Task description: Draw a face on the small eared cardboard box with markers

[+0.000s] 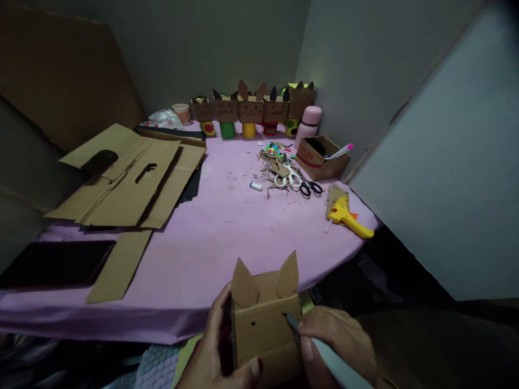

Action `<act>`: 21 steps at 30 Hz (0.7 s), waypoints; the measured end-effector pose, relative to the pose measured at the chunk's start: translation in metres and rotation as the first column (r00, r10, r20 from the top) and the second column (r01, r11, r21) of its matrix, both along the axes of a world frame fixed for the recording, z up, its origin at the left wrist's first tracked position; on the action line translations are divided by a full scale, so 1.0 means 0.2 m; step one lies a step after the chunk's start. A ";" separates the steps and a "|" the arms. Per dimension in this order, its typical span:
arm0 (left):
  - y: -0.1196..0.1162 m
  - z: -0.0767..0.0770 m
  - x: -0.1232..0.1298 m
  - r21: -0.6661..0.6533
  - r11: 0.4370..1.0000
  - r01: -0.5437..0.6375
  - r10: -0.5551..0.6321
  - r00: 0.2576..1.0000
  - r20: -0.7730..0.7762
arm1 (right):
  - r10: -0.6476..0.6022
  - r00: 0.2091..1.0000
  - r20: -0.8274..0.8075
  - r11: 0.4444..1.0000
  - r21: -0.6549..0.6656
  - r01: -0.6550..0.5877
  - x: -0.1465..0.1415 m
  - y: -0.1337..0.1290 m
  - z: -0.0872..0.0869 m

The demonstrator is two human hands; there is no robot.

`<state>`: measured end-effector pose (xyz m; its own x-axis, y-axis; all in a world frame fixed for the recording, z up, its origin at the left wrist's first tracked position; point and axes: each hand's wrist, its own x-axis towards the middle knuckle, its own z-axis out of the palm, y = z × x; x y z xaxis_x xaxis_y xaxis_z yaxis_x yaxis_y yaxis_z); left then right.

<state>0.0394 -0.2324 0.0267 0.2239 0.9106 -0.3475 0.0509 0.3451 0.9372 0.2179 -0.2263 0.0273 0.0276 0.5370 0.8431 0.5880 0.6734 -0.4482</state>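
Observation:
My left hand [213, 348] grips a small cardboard box [265, 337] from its left side, thumb across the lower front. Two pointed cardboard ears [245, 283] stand up from the box's top edge. One dark dot shows on the left of its front face. Pinched in my right hand [338, 343] is a light-coloured marker [330, 359], its dark tip touching the right of the face at a second dark spot. Both hands are in front of the table's near edge. The lower part of the box is cut off by the frame.
Several eared cardboard figures [250, 111] stand at the back beside a pink flask [310, 120]. Scissors [287, 175], a white cap [256, 186], paper scraps, a small carton [320, 162] and a yellow glue gun [346, 216] lie right. Cardboard sheets [133, 194] and a dark tablet [57, 263] lie left.

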 end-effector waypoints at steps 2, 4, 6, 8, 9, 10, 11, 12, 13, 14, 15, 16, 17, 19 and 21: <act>0.00 0.00 0.00 0.007 1.000 -0.007 0.007 1.000 -0.016 | 0.000 1.000 0.016 1.000 -0.024 0.001 0.00 0.00 0.00; 0.00 0.00 0.00 -0.004 1.000 -0.008 0.008 1.000 -0.008 | -0.002 1.000 0.018 0.999 -0.039 0.002 0.00 0.00 0.00; -0.01 0.00 0.00 -0.026 1.000 -0.007 0.007 1.000 0.019 | -0.003 1.000 0.016 0.999 -0.043 0.004 -0.01 0.00 0.01; -0.01 0.01 0.01 -0.044 0.999 -0.009 0.011 0.999 0.037 | 0.001 1.000 0.024 0.999 -0.045 0.000 0.00 -0.01 0.02; -0.01 0.01 0.01 -0.049 0.999 -0.010 0.012 0.999 0.043 | 0.011 0.999 0.038 0.998 -0.061 -0.008 0.00 -0.01 0.02; -0.01 0.01 0.01 -0.052 0.999 -0.012 0.014 0.999 0.043 | 0.024 0.998 0.056 0.996 -0.086 -0.019 0.00 -0.01 0.03; -0.01 0.01 0.01 -0.049 0.999 -0.012 0.014 0.999 0.045 | 0.032 0.997 0.064 0.995 -0.100 -0.025 0.01 -0.01 0.03; -0.01 0.01 0.01 -0.043 0.999 -0.010 0.012 0.999 0.047 | 0.038 0.997 0.069 0.994 -0.109 -0.030 0.01 -0.01 0.03; -0.01 0.01 0.01 -0.040 0.999 -0.007 0.009 0.999 0.049 | 0.042 0.996 0.073 0.993 -0.111 -0.034 0.02 -0.01 0.04; -0.01 0.01 0.01 -0.041 0.999 -0.007 0.009 0.999 0.049 | 0.043 0.997 0.070 0.994 -0.102 -0.035 0.02 -0.01 0.04; -0.01 0.00 0.01 -0.045 0.999 -0.008 0.010 0.999 0.048 | 0.048 0.997 0.068 0.994 -0.097 -0.042 0.02 -0.01 0.04; -0.01 0.00 0.01 -0.048 0.999 -0.010 0.012 0.999 0.045 | 0.055 0.997 0.061 0.995 -0.091 -0.049 0.02 -0.01 0.04; -0.01 0.00 0.00 -0.047 0.999 -0.013 0.015 0.999 0.039 | 0.059 0.997 0.048 0.995 -0.083 -0.055 0.02 -0.01 0.04; -0.01 -0.01 0.00 -0.030 0.999 -0.014 0.015 0.999 0.031 | 0.059 0.998 0.025 0.995 -0.078 -0.057 0.02 -0.01 0.03; -0.01 -0.01 0.00 -0.001 1.000 -0.009 0.009 1.000 0.028 | 0.049 0.999 0.015 0.995 -0.086 -0.048 0.02 -0.01 0.02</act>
